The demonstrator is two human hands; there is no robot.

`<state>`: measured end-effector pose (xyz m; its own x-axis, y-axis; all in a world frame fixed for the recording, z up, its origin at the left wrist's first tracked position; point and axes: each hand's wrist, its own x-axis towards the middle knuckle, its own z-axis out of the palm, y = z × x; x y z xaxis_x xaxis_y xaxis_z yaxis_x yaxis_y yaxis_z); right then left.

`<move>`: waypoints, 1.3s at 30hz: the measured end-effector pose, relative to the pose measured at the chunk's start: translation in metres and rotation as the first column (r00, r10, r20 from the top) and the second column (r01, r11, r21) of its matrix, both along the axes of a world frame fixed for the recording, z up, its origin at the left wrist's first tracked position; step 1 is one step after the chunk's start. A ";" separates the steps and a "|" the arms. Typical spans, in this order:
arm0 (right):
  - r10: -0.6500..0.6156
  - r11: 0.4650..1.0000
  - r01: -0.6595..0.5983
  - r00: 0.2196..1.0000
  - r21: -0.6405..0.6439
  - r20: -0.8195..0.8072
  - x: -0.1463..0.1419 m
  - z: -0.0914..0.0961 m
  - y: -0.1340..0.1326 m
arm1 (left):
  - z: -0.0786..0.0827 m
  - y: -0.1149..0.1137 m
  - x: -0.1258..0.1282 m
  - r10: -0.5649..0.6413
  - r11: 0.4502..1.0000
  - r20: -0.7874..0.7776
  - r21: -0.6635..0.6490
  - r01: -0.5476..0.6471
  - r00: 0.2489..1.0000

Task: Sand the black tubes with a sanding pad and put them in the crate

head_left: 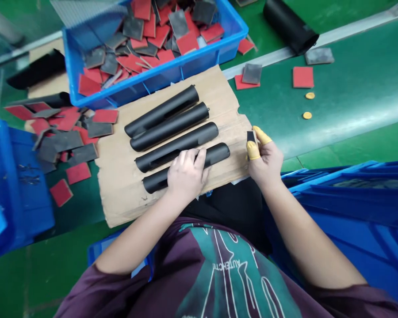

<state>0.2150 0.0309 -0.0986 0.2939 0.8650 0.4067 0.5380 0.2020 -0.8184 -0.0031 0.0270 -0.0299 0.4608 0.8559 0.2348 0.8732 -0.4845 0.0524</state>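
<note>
Several black half-open tubes lie side by side, slanted, on a sheet of cardboard (119, 194). My left hand (187, 174) rests over the nearest black tube (219, 153), its fingers curled round the middle and covering part of it. Just beyond lies a second black tube (175, 148), apart from my fingers. At the cardboard's right edge, my right hand (267, 157) pinches a small flat black pad (250, 136) between thumb and forefinger. Yellow finger cots cover those two fingertips.
Behind the cardboard stands a blue bin (182, 73) heaped with red and grey squares. More loose squares (69, 137) are piled at the left. On the green surface at right lie a red square (303, 77), two yellow finger cots (307, 115) and a larger black tube (288, 26).
</note>
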 end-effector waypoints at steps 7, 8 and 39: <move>0.029 0.999 -0.030 0.998 -0.018 -0.062 -0.001 -0.002 -0.004 | 0.000 0.022 -0.013 -0.070 0.992 0.125 0.116 0.056 0.990; 0.026 0.999 -0.027 0.998 -0.028 -0.064 -0.001 -0.002 -0.004 | 0.000 0.024 -0.015 -0.075 0.989 0.124 0.134 0.058 0.989; 0.589 0.709 -0.575 0.801 -0.408 -0.106 -0.030 0.062 0.010 | 0.089 0.173 0.107 -0.127 0.982 0.087 -0.132 0.138 0.988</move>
